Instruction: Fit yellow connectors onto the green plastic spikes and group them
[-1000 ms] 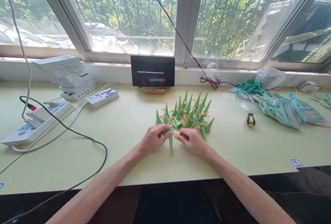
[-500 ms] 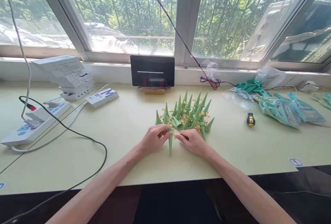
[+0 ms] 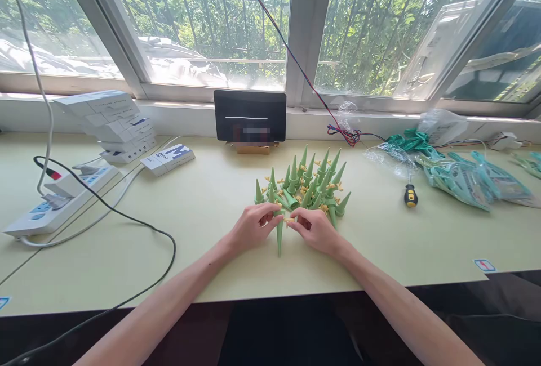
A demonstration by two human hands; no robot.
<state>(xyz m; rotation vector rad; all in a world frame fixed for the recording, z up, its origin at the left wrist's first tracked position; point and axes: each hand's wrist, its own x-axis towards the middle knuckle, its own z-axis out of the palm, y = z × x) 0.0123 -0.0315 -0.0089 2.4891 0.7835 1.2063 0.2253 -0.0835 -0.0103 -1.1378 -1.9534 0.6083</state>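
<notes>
My left hand [image 3: 256,224] pinches a green watering spike [image 3: 279,239] near its top, with its tip pointing down toward me. Out of its side sticks a small yellow valve [image 3: 288,220]. The thumb and forefinger of my right hand [image 3: 315,228] are on the outer end of this valve, which shows between them. Just beyond both hands stands a cluster of green spikes [image 3: 293,177], most with points up and small yellow valves on their sides. One spike [image 3: 291,200] lies over among them, its wide end toward me.
A black tablet [image 3: 250,115] stands at the back by the window. On the left are stacked white boxes [image 3: 122,124], a power strip [image 3: 63,200] and a black cable [image 3: 139,224]. A screwdriver [image 3: 409,196] and bagged teal items [image 3: 460,180] lie on the right.
The fingers of my right hand have loosened and shifted slightly, showing more of the yellow valve. My left hand and its spike have stayed nearly in place.
</notes>
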